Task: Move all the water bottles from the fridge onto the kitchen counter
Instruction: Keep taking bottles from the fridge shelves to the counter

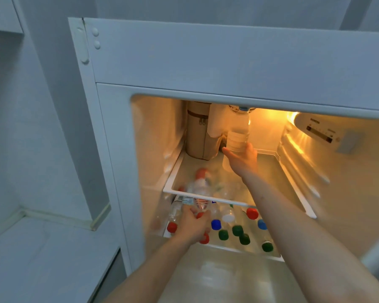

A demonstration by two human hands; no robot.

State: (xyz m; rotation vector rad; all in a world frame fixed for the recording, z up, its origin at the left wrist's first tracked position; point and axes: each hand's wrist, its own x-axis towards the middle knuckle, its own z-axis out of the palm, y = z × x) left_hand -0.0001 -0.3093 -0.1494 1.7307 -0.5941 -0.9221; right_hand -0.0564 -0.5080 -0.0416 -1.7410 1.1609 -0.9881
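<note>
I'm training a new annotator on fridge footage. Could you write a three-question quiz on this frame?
1. True or false: the right hand grips the large clear bottle standing at the back of the upper shelf.
2. Which hand holds the small blurred bottle at the shelf's front edge? A) left hand B) right hand C) neither
3. Fill in: the tan zippered bag stands to the ____ of the large bottle.

Key: 1 true; 2 A; 3 left
</note>
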